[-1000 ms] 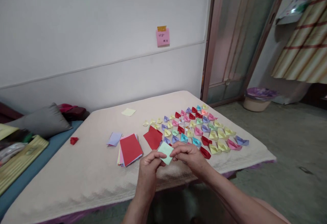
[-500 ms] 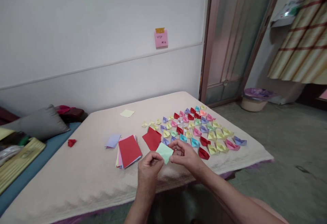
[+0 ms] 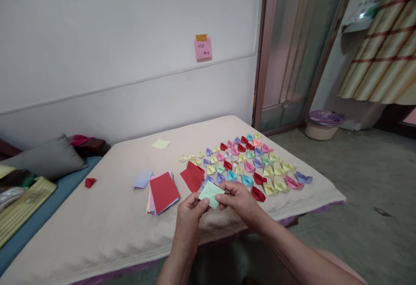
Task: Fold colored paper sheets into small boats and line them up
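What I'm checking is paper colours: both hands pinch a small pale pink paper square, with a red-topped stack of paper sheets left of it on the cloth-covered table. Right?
Not pink: the head view shows the small paper square is pale green. The left hand and right hand both pinch it, and the red-topped stack of paper sheets lies left of it on the cloth-covered table.

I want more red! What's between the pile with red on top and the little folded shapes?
In the head view, one loose red sheet lies between the pile and the folded shapes, beyond the green paper held by left hand and right hand.
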{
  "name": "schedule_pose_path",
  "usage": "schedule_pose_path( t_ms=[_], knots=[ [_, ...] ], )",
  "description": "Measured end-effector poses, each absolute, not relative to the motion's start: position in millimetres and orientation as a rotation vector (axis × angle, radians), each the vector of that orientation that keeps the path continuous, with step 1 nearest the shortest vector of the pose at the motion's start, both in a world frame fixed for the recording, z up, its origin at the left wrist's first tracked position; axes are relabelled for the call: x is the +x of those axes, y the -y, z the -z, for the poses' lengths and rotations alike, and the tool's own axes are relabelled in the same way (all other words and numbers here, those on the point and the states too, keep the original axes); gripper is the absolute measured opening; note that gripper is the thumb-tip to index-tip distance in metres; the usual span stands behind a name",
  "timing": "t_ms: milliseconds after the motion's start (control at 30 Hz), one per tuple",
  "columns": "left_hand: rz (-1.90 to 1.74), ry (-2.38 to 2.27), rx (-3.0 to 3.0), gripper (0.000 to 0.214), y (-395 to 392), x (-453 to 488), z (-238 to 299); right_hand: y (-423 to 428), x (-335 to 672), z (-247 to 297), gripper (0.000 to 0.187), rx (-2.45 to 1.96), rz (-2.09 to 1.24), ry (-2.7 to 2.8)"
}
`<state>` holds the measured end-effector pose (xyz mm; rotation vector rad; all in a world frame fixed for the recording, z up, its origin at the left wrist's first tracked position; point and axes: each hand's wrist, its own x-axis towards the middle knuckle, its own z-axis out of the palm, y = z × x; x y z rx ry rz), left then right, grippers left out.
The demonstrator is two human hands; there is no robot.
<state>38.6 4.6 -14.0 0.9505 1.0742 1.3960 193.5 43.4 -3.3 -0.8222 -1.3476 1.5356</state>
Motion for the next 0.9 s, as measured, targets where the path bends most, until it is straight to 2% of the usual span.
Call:
schedule_pose_path(
  t_ms=[300,533,700,900],
  knots=[
    [-1.463,-1.072,0.927,0.015,-0.5,41.0,13.2,-44.4,193.1,5.7,0.022,-0.76,-1.569,1.344],
    [-1.467,-1.161,0.963,0.024,-1.1,39.2,12.2,-45.6,192.6,8.1,0.023,-0.802,-1.572,1.327],
    [-1.401,-1.179,0.982,0.015,-4.0,40.7,18.4,-46.1,190.4,8.8,0.024,-0.831,-1.574,1.308],
    [-1.404,-1.099,0.896,0.017,-5.9,45.8,20.8,-43.1,186.0,10.3,0.024,-0.853,-1.568,1.299]
  ],
)
